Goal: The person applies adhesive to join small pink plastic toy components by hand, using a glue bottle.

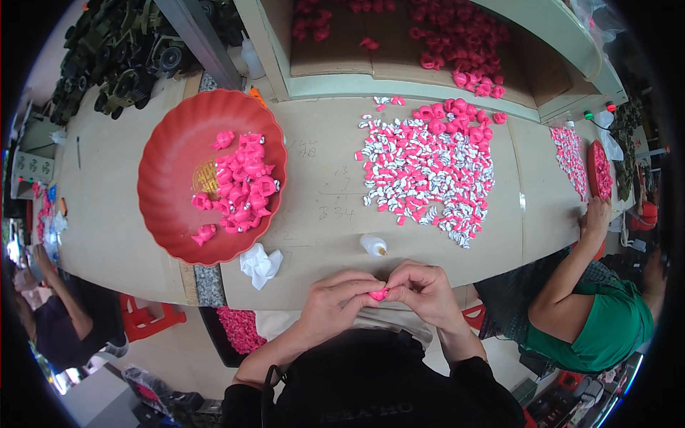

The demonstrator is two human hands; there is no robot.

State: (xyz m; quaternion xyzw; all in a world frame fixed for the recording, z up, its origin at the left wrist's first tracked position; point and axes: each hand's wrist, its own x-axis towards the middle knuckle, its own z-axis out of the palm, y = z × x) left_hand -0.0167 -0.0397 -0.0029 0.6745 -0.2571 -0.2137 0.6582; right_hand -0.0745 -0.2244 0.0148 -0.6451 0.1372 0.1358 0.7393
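A small pink plastic piece point(379, 294) is pinched between the fingertips of both hands, just off the table's near edge. My left hand point(335, 301) grips it from one side and my right hand point(421, 291) from the other; the fingers cover most of it. Just beyond my hands a small white squeeze bottle point(373, 245) lies tipped over. Farther off spreads a wide patch of small pink-and-white pieces point(428, 171), with rounded pink pieces point(457, 118) heaped at its far edge. To the left, a red scalloped bowl point(160, 178) holds a pile of pink figures point(242, 182).
A crumpled white tissue point(260, 265) lies beside the bowl. A shelf box point(335, 87) with more pink pieces stands at the back. Dark green toy vehicles point(135, 57) are piled far left. A co-worker in a green top point(592, 321) sits at right; another person point(68, 314) sits at left.
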